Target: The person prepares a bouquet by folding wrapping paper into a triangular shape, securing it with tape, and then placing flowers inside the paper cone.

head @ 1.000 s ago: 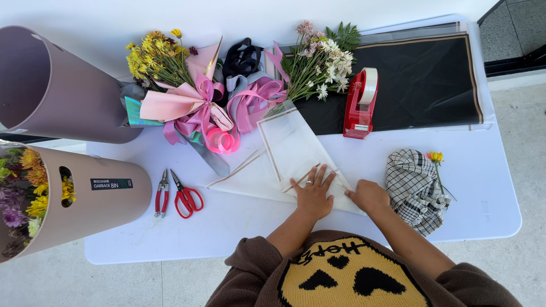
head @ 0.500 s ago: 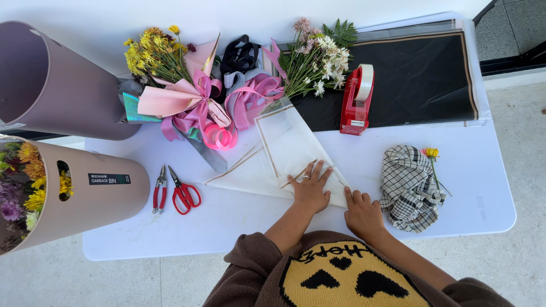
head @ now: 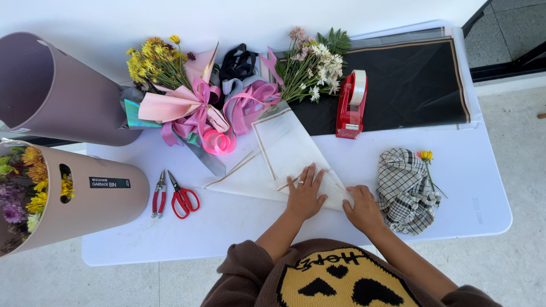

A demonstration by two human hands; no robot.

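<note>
Nearest to the camera, the left hand (head: 305, 196) lies flat with its fingers spread wide on the translucent white wrapping sheet with a thin tan border line (head: 280, 154). It presses the sheet down and grips nothing. Just beside it, the right hand (head: 362, 208) rests on the lower right corner of the same sheet; its fingers are curled at the folded edge, but I cannot tell if they pinch the paper or only push on it.

The sheet lies on the white plastic folding table (head: 239, 227), directly under and ahead of both hands. Its long axis runs from the near right corner, where the hands are, away toward the far left, so most of the paper lies in front of the left fingers, and the left hand is the nearer one to its middle.

To the right, near the right hand but apart from it, is a black and white checked cloth (head: 405, 190). To the left lie red-handled scissors (head: 182, 199) and small red pliers (head: 158, 195).

Farther away stand a red tape dispenser (head: 351, 105), a bouquet with pink ribbon (head: 187, 108), white and pink flowers (head: 313, 59), and black wrapping paper (head: 409, 79).
</note>
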